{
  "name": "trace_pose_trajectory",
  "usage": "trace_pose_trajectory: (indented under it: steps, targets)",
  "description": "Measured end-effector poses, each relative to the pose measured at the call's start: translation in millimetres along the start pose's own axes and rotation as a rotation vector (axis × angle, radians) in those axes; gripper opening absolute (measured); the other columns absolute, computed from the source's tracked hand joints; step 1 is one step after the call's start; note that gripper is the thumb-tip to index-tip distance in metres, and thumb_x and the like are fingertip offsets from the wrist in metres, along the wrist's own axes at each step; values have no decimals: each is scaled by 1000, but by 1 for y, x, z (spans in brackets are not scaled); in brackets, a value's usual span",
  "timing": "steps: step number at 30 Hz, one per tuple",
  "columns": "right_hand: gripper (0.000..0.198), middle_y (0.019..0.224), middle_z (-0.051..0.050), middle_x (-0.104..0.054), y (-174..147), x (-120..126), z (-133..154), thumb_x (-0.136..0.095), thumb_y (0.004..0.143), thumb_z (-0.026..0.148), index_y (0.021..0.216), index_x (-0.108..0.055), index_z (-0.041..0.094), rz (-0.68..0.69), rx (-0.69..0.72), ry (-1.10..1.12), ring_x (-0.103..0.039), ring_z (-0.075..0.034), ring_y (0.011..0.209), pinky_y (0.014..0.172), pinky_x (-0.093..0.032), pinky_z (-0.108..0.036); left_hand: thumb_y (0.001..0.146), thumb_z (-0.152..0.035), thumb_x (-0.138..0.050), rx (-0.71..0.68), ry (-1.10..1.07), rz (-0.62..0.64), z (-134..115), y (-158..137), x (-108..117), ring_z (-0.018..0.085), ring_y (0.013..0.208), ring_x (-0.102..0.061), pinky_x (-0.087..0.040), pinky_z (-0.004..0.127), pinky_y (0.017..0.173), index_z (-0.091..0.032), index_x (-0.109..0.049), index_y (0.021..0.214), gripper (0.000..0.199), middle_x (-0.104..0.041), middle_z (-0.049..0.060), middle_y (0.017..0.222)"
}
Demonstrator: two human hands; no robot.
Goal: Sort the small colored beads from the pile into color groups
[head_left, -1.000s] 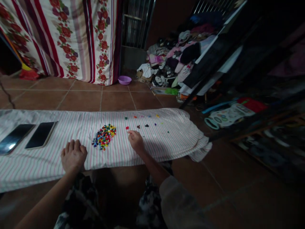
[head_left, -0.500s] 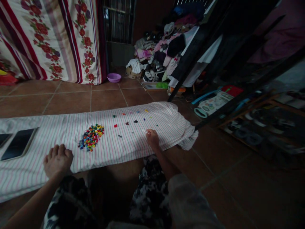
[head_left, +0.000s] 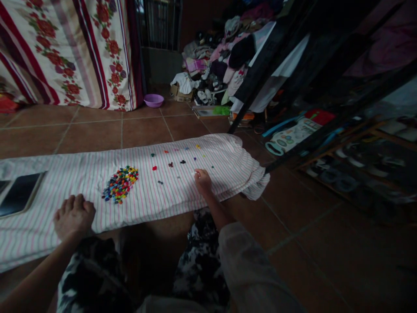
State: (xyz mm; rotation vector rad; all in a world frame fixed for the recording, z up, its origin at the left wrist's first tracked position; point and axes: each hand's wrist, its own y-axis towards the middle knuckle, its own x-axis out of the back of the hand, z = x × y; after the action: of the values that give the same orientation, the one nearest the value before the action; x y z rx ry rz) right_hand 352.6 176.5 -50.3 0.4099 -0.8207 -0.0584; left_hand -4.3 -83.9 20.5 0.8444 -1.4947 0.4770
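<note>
My right hand (head_left: pixel 203 180) is held at the near right part of the striped cloth (head_left: pixel 159 204), fingers pinched on a small white piece (head_left: pixel 197 174) that partly shows at the fingertips. Beyond and to the left of it lie small coloured pieces in little groups, among them a red group (head_left: pixel 154 168), a brown group (head_left: pixel 170 164), a black group (head_left: pixel 183 161) and a grey group (head_left: pixel 160 182). My left hand (head_left: pixel 74 214) rests palm down on the cloth with its fingers laid out, holding nothing. Right of it is a heap of many-coloured small pieces (head_left: pixel 120 184).
A dark-screened tablet (head_left: pixel 20 194) lies at the cloth's left end. Past the cloth, a purple basin (head_left: pixel 153 101) stands on the tiled floor (head_left: pixel 97 130). Clothes (head_left: pixel 224 61) are piled behind. A dark slanting post (head_left: pixel 250 102) rises by the right end, near a shoe rack (head_left: pixel 355 169).
The whole view has shifted slightly, so everything appears a little further left and higher. My right hand still pinches the white piece, and my left hand stays on the cloth.
</note>
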Motion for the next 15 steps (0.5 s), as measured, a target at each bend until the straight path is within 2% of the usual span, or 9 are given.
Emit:
trace_pose_trajectory:
  steps: [3, 9, 15]
  targets:
    - [34, 98, -10, -67, -2, 0, 0, -45, 83, 18, 103, -72, 16, 6, 13, -18, -60, -21, 92, 87, -48, -32, 92, -32, -23, -4, -9, -23, -1, 0, 0, 30, 128, -49, -38, 47, 104, -16, -54, 124, 48, -55, 18, 136]
    - [30, 100, -10, -67, -8, 3, 1, -49, 85, 19, 104, -72, 18, 16, 105, -27, -59, -22, 96, 90, -47, -33, 91, -31, -22, 11, -19, 45, -3, 1, 6, 32, 131, -47, -37, 50, 106, -14, -51, 130, 51, -52, 19, 141]
    - [28, 102, -11, -65, -11, 6, 7, -48, 88, 20, 103, -72, 14, 46, 90, -32, -58, -22, 99, 94, -45, -34, 91, -33, -17, -23, 2, 77, 1, 3, 4, 35, 130, -47, -37, 52, 105, -11, -50, 130, 55, -50, 21, 141]
